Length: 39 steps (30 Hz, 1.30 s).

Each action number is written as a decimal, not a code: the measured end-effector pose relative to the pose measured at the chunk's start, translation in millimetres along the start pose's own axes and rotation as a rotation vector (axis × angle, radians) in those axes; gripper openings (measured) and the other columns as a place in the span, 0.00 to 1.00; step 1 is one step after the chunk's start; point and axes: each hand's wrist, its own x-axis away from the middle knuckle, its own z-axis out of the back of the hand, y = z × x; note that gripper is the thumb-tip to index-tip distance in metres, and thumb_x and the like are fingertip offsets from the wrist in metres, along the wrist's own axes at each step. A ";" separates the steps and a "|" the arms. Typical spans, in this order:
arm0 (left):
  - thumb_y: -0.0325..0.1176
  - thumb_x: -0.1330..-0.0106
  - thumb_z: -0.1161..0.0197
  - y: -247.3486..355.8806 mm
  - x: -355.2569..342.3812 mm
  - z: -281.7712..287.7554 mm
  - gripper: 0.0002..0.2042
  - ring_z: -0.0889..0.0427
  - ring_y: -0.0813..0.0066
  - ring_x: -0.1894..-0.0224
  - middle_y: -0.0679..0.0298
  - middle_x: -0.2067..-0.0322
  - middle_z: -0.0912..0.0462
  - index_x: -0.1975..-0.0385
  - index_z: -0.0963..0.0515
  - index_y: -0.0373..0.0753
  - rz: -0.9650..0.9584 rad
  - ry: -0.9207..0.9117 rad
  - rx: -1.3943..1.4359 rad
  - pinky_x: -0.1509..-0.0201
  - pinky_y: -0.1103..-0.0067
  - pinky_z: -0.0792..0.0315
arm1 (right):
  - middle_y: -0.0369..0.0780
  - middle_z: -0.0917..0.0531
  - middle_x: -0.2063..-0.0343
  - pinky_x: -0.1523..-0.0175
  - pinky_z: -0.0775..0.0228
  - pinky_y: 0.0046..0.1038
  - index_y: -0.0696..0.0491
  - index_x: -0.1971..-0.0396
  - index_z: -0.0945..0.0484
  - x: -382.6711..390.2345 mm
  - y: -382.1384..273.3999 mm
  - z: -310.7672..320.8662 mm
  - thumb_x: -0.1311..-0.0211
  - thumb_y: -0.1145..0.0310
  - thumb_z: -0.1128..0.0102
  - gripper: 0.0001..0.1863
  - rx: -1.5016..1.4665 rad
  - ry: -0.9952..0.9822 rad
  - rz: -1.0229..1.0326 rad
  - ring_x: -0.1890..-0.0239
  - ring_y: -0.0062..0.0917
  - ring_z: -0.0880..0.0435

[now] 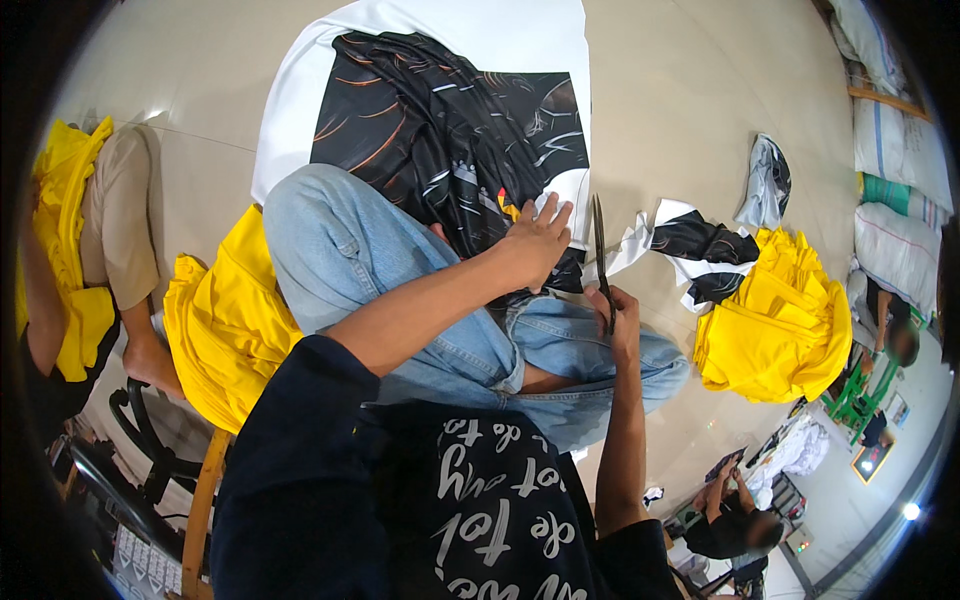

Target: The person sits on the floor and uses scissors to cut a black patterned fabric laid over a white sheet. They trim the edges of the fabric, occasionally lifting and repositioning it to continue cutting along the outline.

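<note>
A large piece of white fabric [300,110] with a black printed panel [545,120] lies on the floor before me and runs up to my crossed legs. My left hand [540,240] rests flat on its near right edge, fingers spread. In my right hand [622,312] is a pair of dark scissors [599,235], gripped by the handles with the blades pointing away from me. The blades stand just right of the fabric's edge; I cannot tell whether they touch it. A narrow white strip [630,245] lies right of the blades.
Black and white scraps [705,240] lie to the right beside a yellow cloth heap [775,320]. A grey cloth piece [765,180] is farther off. More yellow cloth [225,310] bunches at my left, near a seated person's leg [125,220]. White sacks [900,245] line the far right.
</note>
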 end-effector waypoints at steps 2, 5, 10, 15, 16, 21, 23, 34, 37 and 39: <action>0.42 0.63 0.14 3.1 3.3 -3.1 0.56 0.57 0.40 0.20 0.43 0.23 0.54 0.29 0.36 0.34 -0.008 -0.044 -0.038 0.23 0.45 0.49 | 0.30 0.30 0.89 0.83 0.45 0.23 0.54 0.83 0.24 -8.7 -0.2 0.6 0.42 0.52 0.25 0.23 0.016 -0.026 0.001 0.88 0.15 0.33; 0.43 0.66 0.13 6.8 6.1 -8.7 0.57 0.58 0.39 0.20 0.43 0.22 0.55 0.29 0.36 0.34 -0.023 -0.101 -0.067 0.23 0.45 0.50 | 0.30 0.30 0.89 0.83 0.46 0.22 0.54 0.82 0.23 -19.1 2.7 1.1 0.42 0.52 0.25 0.23 0.027 -0.047 0.014 0.89 0.15 0.34; 0.44 0.67 0.13 7.4 7.9 -9.0 0.58 0.59 0.39 0.20 0.42 0.22 0.55 0.29 0.35 0.35 -0.043 -0.122 -0.076 0.23 0.45 0.51 | 0.29 0.30 0.89 0.82 0.47 0.22 0.55 0.80 0.21 -33.2 4.6 -2.2 0.41 0.52 0.25 0.22 0.057 -0.061 0.026 0.88 0.13 0.34; 0.44 0.68 0.13 6.6 8.5 -10.3 0.58 0.59 0.39 0.20 0.42 0.22 0.54 0.29 0.34 0.35 -0.036 -0.114 -0.071 0.23 0.45 0.51 | 0.28 0.31 0.88 0.82 0.48 0.21 0.55 0.78 0.19 -40.0 1.4 -6.8 0.39 0.53 0.26 0.20 0.110 -0.037 0.044 0.88 0.12 0.35; 0.44 0.68 0.13 6.6 8.3 -10.5 0.58 0.58 0.39 0.20 0.42 0.22 0.54 0.29 0.34 0.36 -0.039 -0.111 -0.070 0.23 0.45 0.51 | 0.28 0.31 0.88 0.82 0.48 0.21 0.55 0.79 0.20 -41.5 1.8 -6.9 0.40 0.52 0.25 0.22 0.122 -0.026 0.044 0.87 0.12 0.35; 0.44 0.68 0.13 4.6 5.4 -17.9 0.57 0.59 0.39 0.20 0.42 0.22 0.54 0.30 0.33 0.36 -0.049 -0.083 -0.077 0.24 0.44 0.51 | 0.29 0.31 0.88 0.81 0.49 0.22 0.56 0.81 0.21 -44.4 -3.4 -10.9 0.42 0.52 0.23 0.24 0.117 0.010 0.045 0.87 0.13 0.36; 0.44 0.68 0.13 4.6 5.4 -17.7 0.56 0.58 0.39 0.20 0.42 0.22 0.55 0.30 0.33 0.37 -0.051 -0.085 -0.066 0.24 0.44 0.50 | 0.29 0.31 0.89 0.81 0.49 0.22 0.56 0.81 0.21 -45.0 -1.8 -9.2 0.43 0.52 0.23 0.24 0.118 0.006 0.046 0.87 0.13 0.36; 0.45 0.68 0.13 6.0 5.9 -12.4 0.57 0.59 0.40 0.20 0.42 0.22 0.55 0.30 0.33 0.35 -0.041 -0.114 -0.058 0.23 0.44 0.51 | 0.29 0.31 0.89 0.80 0.49 0.22 0.56 0.80 0.19 -41.8 9.0 -6.3 0.43 0.49 0.23 0.24 0.144 0.004 0.032 0.87 0.13 0.35; 0.45 0.67 0.13 6.3 6.9 -9.0 0.57 0.59 0.40 0.20 0.42 0.22 0.55 0.30 0.33 0.36 -0.040 -0.131 -0.057 0.23 0.45 0.51 | 0.29 0.30 0.89 0.80 0.49 0.23 0.57 0.80 0.19 -43.9 4.6 -9.4 0.44 0.49 0.23 0.25 0.155 0.016 0.033 0.86 0.13 0.35; 0.45 0.67 0.13 6.7 7.8 -6.0 0.57 0.59 0.40 0.20 0.43 0.22 0.55 0.30 0.33 0.36 -0.042 -0.144 -0.059 0.23 0.45 0.52 | 0.30 0.29 0.89 0.80 0.49 0.23 0.57 0.80 0.19 -45.4 3.4 -9.7 0.44 0.49 0.22 0.25 0.172 0.022 0.032 0.86 0.13 0.35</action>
